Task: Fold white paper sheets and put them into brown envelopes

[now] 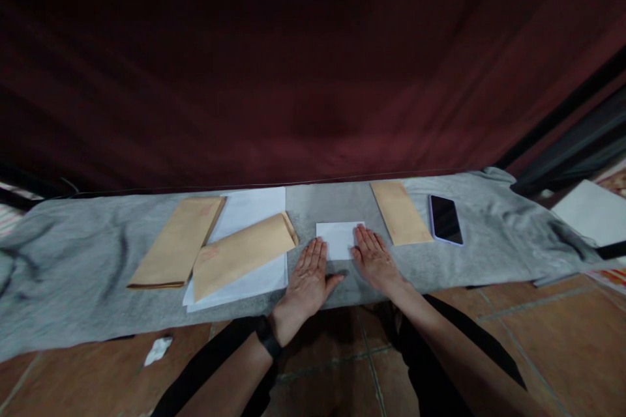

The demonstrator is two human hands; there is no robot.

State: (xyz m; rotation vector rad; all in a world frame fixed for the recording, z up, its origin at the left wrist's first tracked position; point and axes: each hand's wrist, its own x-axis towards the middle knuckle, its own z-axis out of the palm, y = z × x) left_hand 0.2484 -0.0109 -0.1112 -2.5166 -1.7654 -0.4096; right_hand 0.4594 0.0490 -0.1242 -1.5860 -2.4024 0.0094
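Observation:
A small folded white paper (337, 236) lies on the grey cloth (78, 260) in front of me. My left hand (308, 277) rests flat with fingers together, fingertips on the paper's lower left corner. My right hand (374, 257) lies flat on the paper's right edge. Neither hand grips anything. Left of my hands a brown envelope (242, 253) lies slanted on a stack of white sheets (249, 208).
Another brown envelope pile (178, 240) lies at the left, and a single brown envelope (400, 212) at the right beside a dark phone (445, 219). A dark red curtain (293, 65) hangs behind. A white scrap (158, 350) lies on the tiled floor.

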